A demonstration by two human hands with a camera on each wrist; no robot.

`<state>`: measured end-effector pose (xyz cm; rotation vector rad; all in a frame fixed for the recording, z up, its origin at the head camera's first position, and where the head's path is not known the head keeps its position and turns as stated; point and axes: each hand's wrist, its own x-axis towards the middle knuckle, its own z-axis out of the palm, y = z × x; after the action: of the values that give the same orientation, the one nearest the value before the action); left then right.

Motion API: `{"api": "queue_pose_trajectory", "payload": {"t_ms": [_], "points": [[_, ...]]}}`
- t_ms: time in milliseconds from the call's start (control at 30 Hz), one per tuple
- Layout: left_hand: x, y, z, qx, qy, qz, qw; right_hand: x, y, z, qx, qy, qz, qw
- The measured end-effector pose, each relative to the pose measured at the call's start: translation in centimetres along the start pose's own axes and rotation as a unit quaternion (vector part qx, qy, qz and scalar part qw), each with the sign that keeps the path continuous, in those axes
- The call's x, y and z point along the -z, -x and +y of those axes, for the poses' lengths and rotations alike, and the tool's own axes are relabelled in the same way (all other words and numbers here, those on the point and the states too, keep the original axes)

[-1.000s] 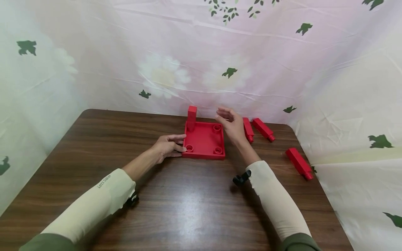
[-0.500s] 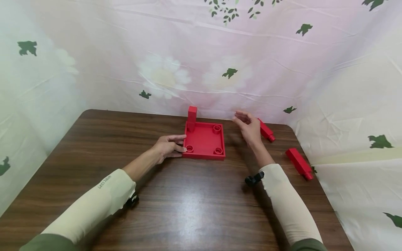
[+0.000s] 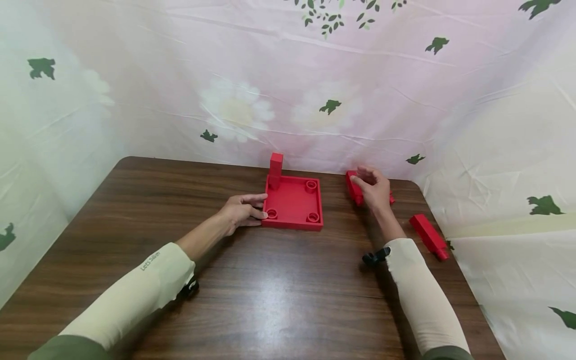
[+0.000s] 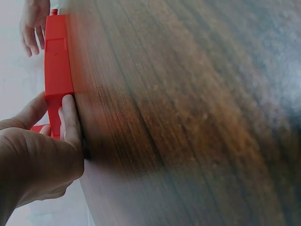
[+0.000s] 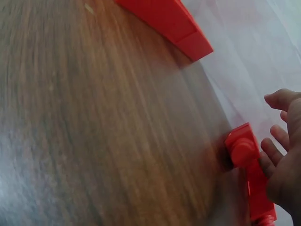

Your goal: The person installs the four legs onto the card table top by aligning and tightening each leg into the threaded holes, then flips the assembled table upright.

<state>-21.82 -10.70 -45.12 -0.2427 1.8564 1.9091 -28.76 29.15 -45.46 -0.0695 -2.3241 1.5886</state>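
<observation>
A square red base [image 3: 292, 200] with a raised rim lies on the table, round sockets showing at three corners. From its far left corner a red block-shaped post [image 3: 275, 171] stands upright. My left hand [image 3: 240, 212] holds the base by its near left corner, thumb and fingers against the edge [image 4: 56, 61]. To the right, my right hand [image 3: 375, 190] hovers with loosely bent fingers over two lying red posts. One post [image 3: 354, 188] shows beside the fingertips; the other [image 3: 392, 198] is mostly hidden behind the hand. Both appear next to the right hand [image 5: 287, 150] in the right wrist view.
Another red post [image 3: 429, 237] with a round peg lies near the table's right edge. The brown wooden table [image 3: 270, 300] meets a patterned cloth backdrop [image 3: 288, 90] at the back. Cloth also hangs along both sides.
My right hand has moved rightward from above the base to over the two lying posts, uncovering the nearer one and covering most of the farther one. The left hand stays on the base.
</observation>
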Motion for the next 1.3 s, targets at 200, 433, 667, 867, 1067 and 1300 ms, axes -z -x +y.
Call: {"api": "queue_pose_trajectory", "payload": {"t_ms": [200, 433, 667, 867, 1067, 1300], "points": [[0.1, -0.2, -0.3, -0.001, -0.002, 0.001, 1.0000, 0.4, -2.0, 4.5, -0.011, 0.084, -0.036, 0.9958], [0.1, -0.1, -0.2, 0.003, -0.001, 0.003, 1.0000, 0.0, -2.7, 5.8, -0.027, 0.083, -0.061, 0.9943], [0.1, 0.0, -0.4, 0.004, -0.002, 0.006, 1.0000, -0.2, -3.3, 6.7, -0.015, 0.107, -0.077, 0.9912], [-0.1, 0.1, -0.3, 0.000, 0.000, 0.004, 1.0000, 0.1, -3.9, 7.6, -0.001, 0.109, -0.090, 0.9899], [-0.1, 0.1, -0.1, -0.003, -0.001, 0.005, 1.0000, 0.8, -4.1, 7.6, -0.001, 0.131, -0.142, 0.9812], [0.0, 0.0, -0.2, -0.002, 0.001, 0.007, 1.0000, 0.3, -2.2, 3.3, 0.041, 0.200, -0.182, 0.9619]]}}
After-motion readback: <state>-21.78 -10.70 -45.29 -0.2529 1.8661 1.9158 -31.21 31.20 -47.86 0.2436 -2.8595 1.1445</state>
